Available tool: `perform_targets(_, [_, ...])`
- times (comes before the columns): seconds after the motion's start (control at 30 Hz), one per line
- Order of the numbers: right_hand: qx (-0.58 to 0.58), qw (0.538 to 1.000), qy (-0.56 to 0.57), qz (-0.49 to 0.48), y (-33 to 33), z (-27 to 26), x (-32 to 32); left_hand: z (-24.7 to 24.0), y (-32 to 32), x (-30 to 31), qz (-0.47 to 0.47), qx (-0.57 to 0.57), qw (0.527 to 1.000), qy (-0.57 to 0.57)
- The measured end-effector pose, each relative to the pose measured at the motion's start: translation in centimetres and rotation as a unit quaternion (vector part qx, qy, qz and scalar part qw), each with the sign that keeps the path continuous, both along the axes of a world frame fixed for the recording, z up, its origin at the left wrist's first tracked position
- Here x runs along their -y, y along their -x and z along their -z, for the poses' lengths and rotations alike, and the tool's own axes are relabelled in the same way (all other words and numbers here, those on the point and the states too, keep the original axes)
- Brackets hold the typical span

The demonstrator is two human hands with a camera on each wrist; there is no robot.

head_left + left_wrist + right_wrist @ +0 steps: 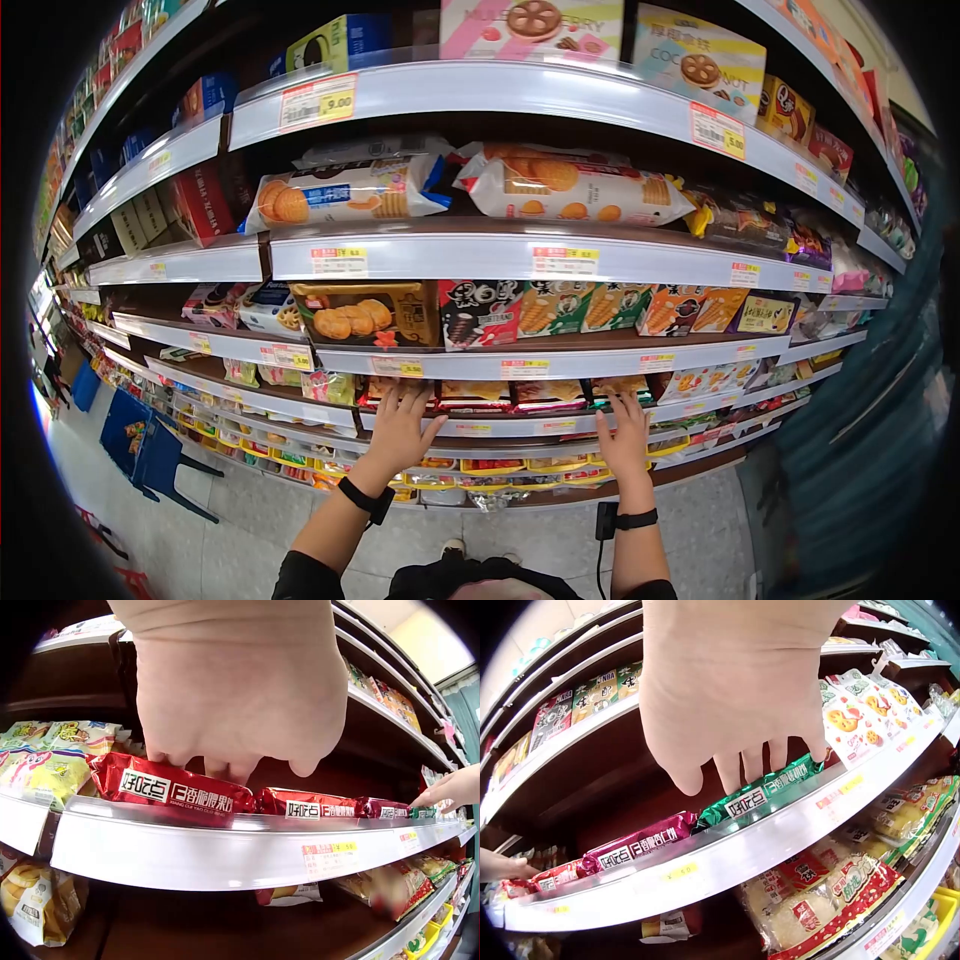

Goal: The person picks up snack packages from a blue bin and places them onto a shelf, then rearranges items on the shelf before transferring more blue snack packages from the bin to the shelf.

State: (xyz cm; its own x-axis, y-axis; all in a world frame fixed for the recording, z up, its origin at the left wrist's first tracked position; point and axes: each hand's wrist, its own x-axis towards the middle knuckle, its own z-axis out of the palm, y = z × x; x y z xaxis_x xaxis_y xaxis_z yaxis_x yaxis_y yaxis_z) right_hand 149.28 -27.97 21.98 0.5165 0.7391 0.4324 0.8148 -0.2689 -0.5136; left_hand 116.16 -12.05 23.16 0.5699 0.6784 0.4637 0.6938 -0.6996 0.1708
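Observation:
My left hand (pixel 400 436) reaches onto a low shelf, and in the left wrist view its fingers rest on top of and behind a red biscuit pack (pixel 172 789). My right hand (pixel 625 440) lies further right on the same shelf. In the right wrist view its fingers touch a green biscuit pack (pixel 761 796) from above. Between the hands lie another red pack (pixel 311 804) and a purple pack (pixel 641 844) in a row behind the shelf's front strip. The fingertips are partly hidden behind the packs.
Shelves above hold boxed biscuits (pixel 480 313) and long white cookie packs (pixel 345 195). White boxes (pixel 859 712) stand right of the green pack. Bagged snacks (pixel 817 900) lie on the shelf below. A blue chair (pixel 165 450) stands at left on the grey floor (pixel 260 530).

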Motion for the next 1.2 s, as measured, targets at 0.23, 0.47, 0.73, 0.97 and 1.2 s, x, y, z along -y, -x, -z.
perform_targets(0.23, [-0.035, 0.997, -0.038, -0.053, 6.5, 0.5, 2.4, 0.4, 3.8, -1.3, -0.004, 0.032, 0.999, -0.044])
perform_targets(0.47, [-0.086, 0.995, -0.002, -0.058, 13.4, 4.2, 4.0, 1.5, 4.8, -4.0, 0.059, 0.043, 0.997, -0.016])
perform_targets(0.73, [-0.137, 0.986, 0.025, -0.09, 19.8, 6.4, 6.3, 1.7, 6.0, -3.2, 0.095, 0.041, 0.995, -0.011])
perform_targets(0.97, [-0.071, 0.992, 0.014, -0.099, 25.1, 7.2, 10.1, 1.8, 8.3, -1.5, 0.13, 0.056, 0.99, 0.008])
perform_targets(1.2, [-0.288, 0.947, 0.096, -0.1, 33.8, 11.4, 21.9, 8.1, 15.8, 6.6, 0.284, -0.017, 0.953, 0.1])
